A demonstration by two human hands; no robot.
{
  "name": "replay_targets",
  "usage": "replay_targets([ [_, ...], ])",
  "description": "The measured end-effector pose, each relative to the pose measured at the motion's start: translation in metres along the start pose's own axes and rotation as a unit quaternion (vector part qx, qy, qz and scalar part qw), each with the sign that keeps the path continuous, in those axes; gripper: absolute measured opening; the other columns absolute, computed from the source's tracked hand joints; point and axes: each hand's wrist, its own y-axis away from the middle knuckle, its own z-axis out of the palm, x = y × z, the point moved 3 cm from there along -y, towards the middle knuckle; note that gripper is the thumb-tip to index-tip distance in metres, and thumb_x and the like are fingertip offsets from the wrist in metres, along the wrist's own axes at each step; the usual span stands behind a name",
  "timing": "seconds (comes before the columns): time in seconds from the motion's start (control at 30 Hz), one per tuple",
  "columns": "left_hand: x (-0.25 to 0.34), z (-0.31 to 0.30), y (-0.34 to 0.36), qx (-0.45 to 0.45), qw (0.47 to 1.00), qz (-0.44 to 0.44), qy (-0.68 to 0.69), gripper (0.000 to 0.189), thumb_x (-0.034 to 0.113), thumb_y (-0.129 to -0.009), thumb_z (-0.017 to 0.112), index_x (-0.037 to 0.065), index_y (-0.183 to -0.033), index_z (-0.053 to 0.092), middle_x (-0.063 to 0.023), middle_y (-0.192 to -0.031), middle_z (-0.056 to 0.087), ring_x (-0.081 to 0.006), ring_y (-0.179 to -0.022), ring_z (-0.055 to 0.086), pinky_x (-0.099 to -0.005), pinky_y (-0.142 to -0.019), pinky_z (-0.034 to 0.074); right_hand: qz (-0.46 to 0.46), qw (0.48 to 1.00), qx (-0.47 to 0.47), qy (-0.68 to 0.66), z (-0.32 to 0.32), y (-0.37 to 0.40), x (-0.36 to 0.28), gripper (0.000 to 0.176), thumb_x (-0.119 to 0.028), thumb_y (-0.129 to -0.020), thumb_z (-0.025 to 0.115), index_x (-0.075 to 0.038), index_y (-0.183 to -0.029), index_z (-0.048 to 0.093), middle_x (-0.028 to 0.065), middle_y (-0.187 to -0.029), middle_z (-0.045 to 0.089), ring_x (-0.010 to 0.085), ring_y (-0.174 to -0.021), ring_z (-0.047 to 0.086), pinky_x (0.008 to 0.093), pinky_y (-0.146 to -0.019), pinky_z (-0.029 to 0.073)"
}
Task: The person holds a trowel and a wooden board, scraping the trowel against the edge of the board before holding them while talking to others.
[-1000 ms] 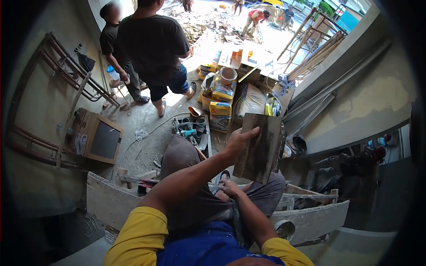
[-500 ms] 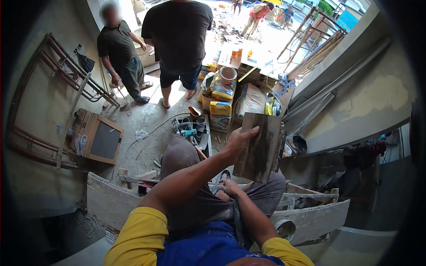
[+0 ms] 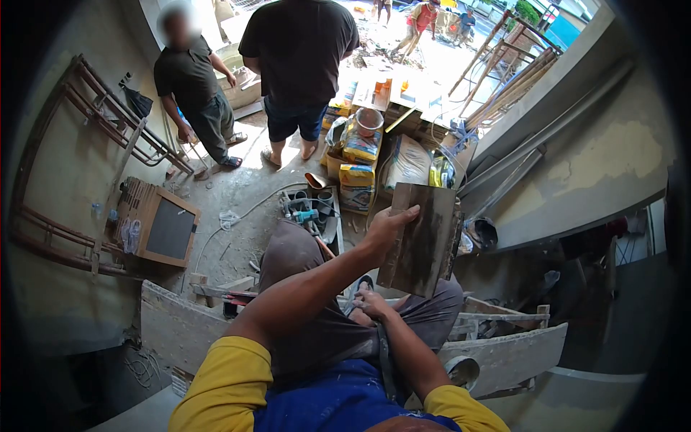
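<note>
My left hand (image 3: 389, 229) is closed on the edge of a flat, dark rectangular board (image 3: 426, 248), with the thumb across its stained face. The board is held up, slightly tilted, over my right knee. Low between my legs, my right hand (image 3: 373, 304) lies against my sandalled foot (image 3: 358, 291), its fingers loosely apart and holding nothing I can see. I am seated with bent knees over a plaster-spattered plank (image 3: 504, 358).
Ahead stand bags (image 3: 358, 189), a bucket (image 3: 370, 121) and a teal power tool (image 3: 305, 215) with a cable. Two people (image 3: 299, 57) stand at the doorway. A dark-panelled box (image 3: 169, 229) and metal frames (image 3: 93, 101) are left; poles (image 3: 518, 155) lean right.
The nearer person at the doorway has shifted slightly right and moved their feet. A person outside stands more upright. My hands and the board have stayed in place.
</note>
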Motion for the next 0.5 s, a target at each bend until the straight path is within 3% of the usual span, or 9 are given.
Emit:
replay_targets([
  [0.5, 0.0003, 0.0004, 0.0008, 0.000, 1.000, -0.005, -0.007, 0.038, 0.032, -0.083, 0.065, 0.003, -0.106, 0.056, -0.0055, -0.093, 0.061, -0.0137, -0.082, 0.059, -0.0291, -0.074, 0.048, -0.016, 1.000, 0.008, 0.014, -0.0019, 0.0015, -0.0032, 0.040, -0.029, -0.081, 0.063, -0.001, -0.109, 0.059, 0.0198, -0.104, 0.061, 0.0325, -0.098, 0.058, 0.0391, -0.083, 0.045],
])
